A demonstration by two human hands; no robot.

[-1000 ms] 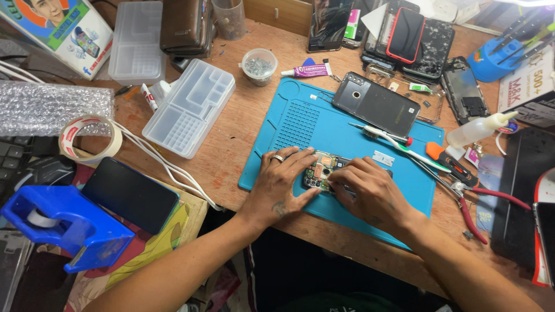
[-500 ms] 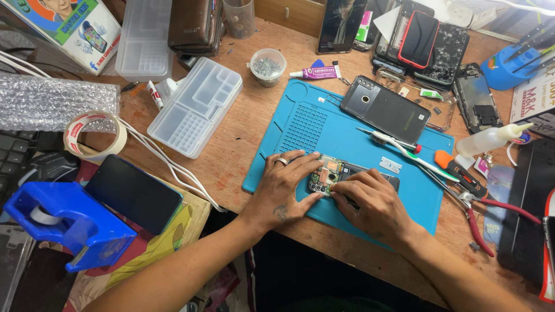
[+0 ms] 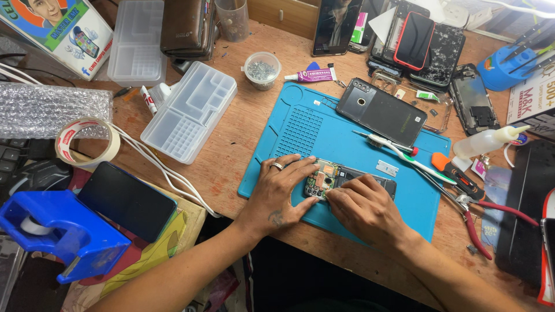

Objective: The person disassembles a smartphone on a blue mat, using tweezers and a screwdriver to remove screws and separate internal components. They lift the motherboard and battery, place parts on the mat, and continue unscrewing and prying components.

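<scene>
Broadly, the wooden surface [image 3: 254,136] is carrying a crowded phone-repair spread, and the blue silicone work mat [image 3: 324,136] is lying at its near edge, likely so that small parts stay put and within easy reach. Behind the mat, a dark phone back cover [image 3: 381,118] is lying flat and set aside, well apart from the hands, while a clear plastic organiser tray [image 3: 189,111] and a small cup of screws [image 3: 262,69] are sitting to the left of it, near but off the mat. To the right, an orange-handled screwdriver [image 3: 457,176] and red-handled pliers [image 3: 491,216] are lying parked beside the mat edge.

On the mat's near part, the opened smartphone [image 3: 347,178] is lying flat with its circuit board [image 3: 321,176] exposed at the left end. The left hand [image 3: 280,193], wearing a ring, is lying spread and flat, its fingers [image 3: 300,167] pressing against the phone's left end, seemingly to keep it from sliding. The right hand [image 3: 361,208] is covering the phone's near edge, its fingers [image 3: 341,193] curled and pinched down onto the board; whether they are gripping some tiny part or tool I cannot tell. So the phone is sitting between and partly under both sets of fingers, touching them.
</scene>
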